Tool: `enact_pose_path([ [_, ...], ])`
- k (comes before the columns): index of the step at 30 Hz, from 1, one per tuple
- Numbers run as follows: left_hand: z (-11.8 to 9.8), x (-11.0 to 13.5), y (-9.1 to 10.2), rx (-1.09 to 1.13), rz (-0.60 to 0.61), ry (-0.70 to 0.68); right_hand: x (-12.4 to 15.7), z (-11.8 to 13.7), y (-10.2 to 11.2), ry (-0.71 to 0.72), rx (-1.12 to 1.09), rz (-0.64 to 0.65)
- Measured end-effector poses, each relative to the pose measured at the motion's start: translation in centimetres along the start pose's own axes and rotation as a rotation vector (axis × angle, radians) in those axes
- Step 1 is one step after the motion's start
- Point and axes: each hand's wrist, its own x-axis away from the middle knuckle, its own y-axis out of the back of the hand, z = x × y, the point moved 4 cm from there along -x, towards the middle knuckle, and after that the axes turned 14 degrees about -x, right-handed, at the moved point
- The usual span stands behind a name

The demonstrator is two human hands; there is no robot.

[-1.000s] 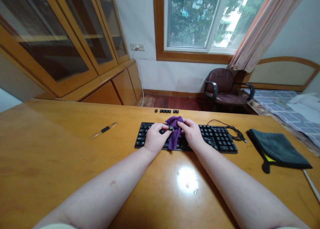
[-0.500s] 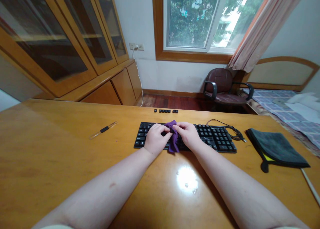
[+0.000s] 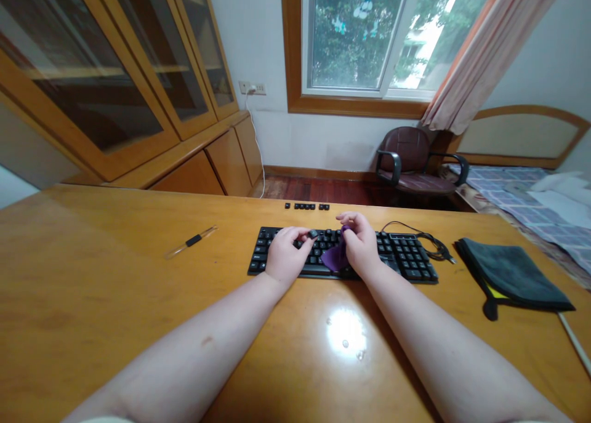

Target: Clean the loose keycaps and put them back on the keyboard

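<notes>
A black keyboard point(image 3: 401, 253) lies on the wooden desk point(image 3: 138, 300) in front of me. My left hand point(image 3: 284, 255) rests over its left half and pinches a small black keycap point(image 3: 313, 233) between its fingertips. My right hand point(image 3: 359, 244) is over the keyboard's middle, closed on a purple cloth point(image 3: 335, 258) that hangs below its fingers. The two hands are a little apart. A row of several loose black keycaps point(image 3: 307, 206) sits on the desk just beyond the keyboard.
A clear pen-like tool with a black band point(image 3: 192, 240) lies to the left. A folded dark grey cloth point(image 3: 510, 275) is at the right, with the keyboard's cable point(image 3: 427, 235) beside it. Behind the desk are a brown chair point(image 3: 410, 161), cabinets and a window.
The hands were together, rubbing the keycap with the purple cloth. Now my right hand has drawn the cloth away to the right, and the keycap shows bare in my left fingers.
</notes>
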Motion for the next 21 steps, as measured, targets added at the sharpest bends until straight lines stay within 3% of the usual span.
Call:
enact_pose_path([
  [3, -0.6, 0.1, 0.0, -0.084, 0.058, -0.072, 0.4, 1.7, -1.1, 0.198, 0.191, 0.243],
  [5, -0.8, 0.1, 0.0, -0.139, 0.085, -0.107, 0.7, 2.1, -1.9, 0.242, 0.253, 0.411],
  [7, -0.9, 0.1, -0.1, -0.187, 0.103, -0.12, 0.8, 2.1, -2.4, 0.248, 0.291, 0.473],
  [11, -0.8, 0.1, -0.5, -0.262, 0.151, -0.137, 0.5, 1.3, -2.4, 0.231, 0.36, 0.47],
  [17, -1.1, 0.6, -1.4, -0.457, 0.234, -0.181, -0.5, -0.3, -0.5, 0.171, 0.583, 0.207],
  [21, -1.0, 1.0, -2.0, -0.486, 0.289, -0.201, -0.6, -1.1, 0.1, 0.13, 0.645, 0.174],
])
